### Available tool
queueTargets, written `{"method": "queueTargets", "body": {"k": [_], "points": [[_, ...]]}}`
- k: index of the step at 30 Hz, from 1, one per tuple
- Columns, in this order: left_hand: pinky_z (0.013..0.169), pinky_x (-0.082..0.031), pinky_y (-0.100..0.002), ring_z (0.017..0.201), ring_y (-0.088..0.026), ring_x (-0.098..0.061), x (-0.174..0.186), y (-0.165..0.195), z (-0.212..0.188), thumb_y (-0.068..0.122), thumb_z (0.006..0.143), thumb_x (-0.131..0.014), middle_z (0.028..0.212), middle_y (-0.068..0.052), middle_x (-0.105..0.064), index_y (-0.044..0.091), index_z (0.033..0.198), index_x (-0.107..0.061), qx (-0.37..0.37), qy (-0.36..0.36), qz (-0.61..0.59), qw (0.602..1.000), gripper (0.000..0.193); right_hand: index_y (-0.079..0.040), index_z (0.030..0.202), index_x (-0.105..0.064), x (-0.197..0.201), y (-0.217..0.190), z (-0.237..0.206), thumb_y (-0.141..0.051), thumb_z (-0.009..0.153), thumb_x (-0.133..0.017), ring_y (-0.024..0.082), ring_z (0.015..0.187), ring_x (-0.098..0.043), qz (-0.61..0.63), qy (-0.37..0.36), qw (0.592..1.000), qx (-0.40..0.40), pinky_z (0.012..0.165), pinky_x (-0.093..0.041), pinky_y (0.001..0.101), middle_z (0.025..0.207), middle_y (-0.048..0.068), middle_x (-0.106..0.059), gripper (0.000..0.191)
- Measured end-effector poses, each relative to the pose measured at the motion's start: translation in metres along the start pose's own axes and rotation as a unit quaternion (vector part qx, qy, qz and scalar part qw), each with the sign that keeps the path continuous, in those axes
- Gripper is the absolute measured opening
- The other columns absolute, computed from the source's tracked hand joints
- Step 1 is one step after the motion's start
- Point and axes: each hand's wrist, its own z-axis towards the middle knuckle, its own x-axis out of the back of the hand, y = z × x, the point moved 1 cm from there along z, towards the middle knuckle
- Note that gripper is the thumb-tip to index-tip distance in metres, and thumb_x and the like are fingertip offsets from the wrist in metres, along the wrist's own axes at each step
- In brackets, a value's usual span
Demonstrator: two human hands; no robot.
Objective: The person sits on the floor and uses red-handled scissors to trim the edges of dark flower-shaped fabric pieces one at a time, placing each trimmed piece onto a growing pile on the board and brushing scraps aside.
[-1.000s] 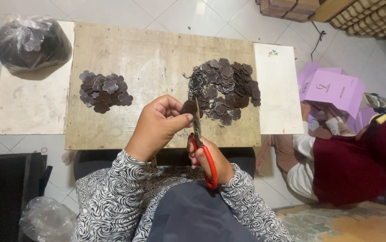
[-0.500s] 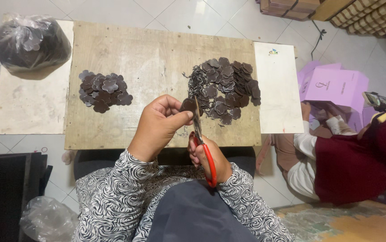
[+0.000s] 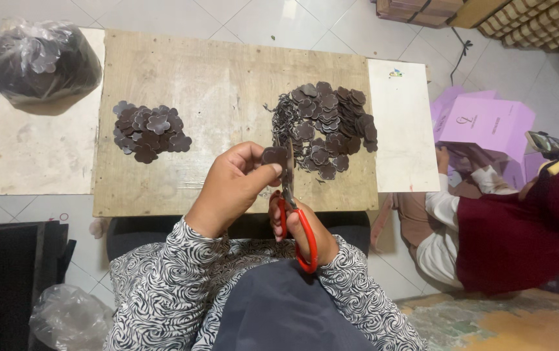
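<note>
**Trimming a brown flower piece over the wooden board**

Pinching a small brown flower-shaped piece point(image 3: 274, 156) between thumb and fingertips, the left hand point(image 3: 234, 185) holds it just above the near edge of the wooden board point(image 3: 227, 78). The right hand point(image 3: 295, 227) is wrapped around the red-handled scissors point(image 3: 294, 211), whose blades point up and meet the piece's right edge. Against a second ago, both hands sit in almost the same place, so the cut seems to be mid-way, not finished. Beyond lie a large heap of brown pieces point(image 3: 328, 123) to the right and a smaller pile point(image 3: 149, 130) to the left. A person in a maroon top point(image 3: 520, 234) sits further right.
</note>
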Motion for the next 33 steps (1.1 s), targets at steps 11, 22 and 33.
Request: {"method": "queueTargets", "body": {"k": [11, 22, 33], "points": [[0.073, -0.055, -0.024, 0.08, -0.007, -0.066, 0.0, 0.001, -0.002, 0.006, 0.093, -0.069, 0.089, -0.004, -0.073, -0.001, 0.1, -0.067, 0.0, 0.001, 0.03, 1.0, 0.011, -0.006, 0.105, -0.048, 0.002, 0.004, -0.002, -0.074, 0.099, -0.048, 0.01, 0.08, -0.048, -0.004, -0.005, 1.0, -0.01, 0.072, -0.045, 0.026, 0.089, 0.001, -0.047, 0.067], [0.071, -0.056, -0.024, 0.076, -0.01, -0.067, -0.007, 0.004, 0.0, 0.007, 0.097, -0.066, 0.086, -0.006, -0.072, -0.002, 0.104, -0.063, 0.008, -0.012, -0.05, 0.999, 0.011, -0.004, 0.111, -0.05, 0.003, -0.005, 0.0, -0.083, 0.095, -0.04, 0.012, 0.086, -0.051, -0.037, -0.026, 0.999, -0.001, 0.079, -0.049, 0.0271, 0.096, 0.003, -0.049, 0.081], [0.071, -0.056, -0.023, 0.077, -0.008, -0.068, -0.007, 0.006, -0.004, 0.007, 0.095, -0.068, 0.087, -0.004, -0.072, -0.001, 0.103, -0.065, 0.018, -0.04, -0.004, 0.999, 0.011, -0.003, 0.103, -0.049, 0.003, -0.006, -0.001, -0.079, 0.098, -0.043, 0.012, 0.08, -0.048, -0.063, 0.019, 0.997, 0.031, 0.072, -0.046, 0.0273, 0.09, 0.004, -0.047, 0.077]]}}
